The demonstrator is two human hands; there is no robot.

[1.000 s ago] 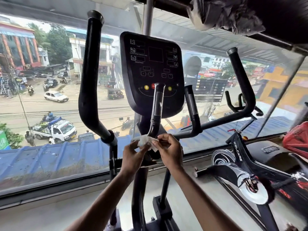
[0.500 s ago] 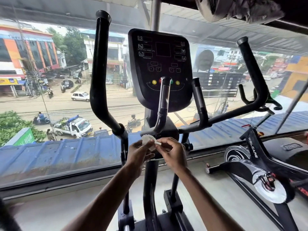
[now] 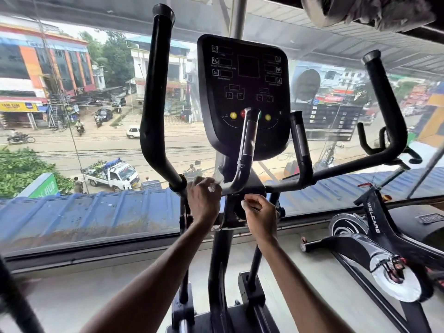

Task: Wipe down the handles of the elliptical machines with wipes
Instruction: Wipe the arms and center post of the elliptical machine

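The left grip [image 3: 204, 203] is curling its fingers round a pale wipe [image 3: 212, 186]. The wipe is showing only as a motion-blurred scrap, mostly hidden behind the knuckles. It is sitting at the foot of the inner left handle [image 3: 247, 145] of the elliptical machine [image 3: 219, 260], at about 7 o'clock from the console [image 3: 242, 75].

The right grip [image 3: 260, 213] is hovering near the left one, at its 4 o'clock. Its fingers are bending and the thumb is meeting the forefinger, but I cannot tell whether it is pinching anything.

The inner handle's top is covering part of the console's button row. The long left handle [image 3: 156, 92] is rising at 11 o'clock and the long right handle [image 3: 384, 104] at 2 o'clock. The right edge is cutting off a spin bike [image 3: 370, 239], and the top edge a crumpled cloth [image 3: 360, 10].
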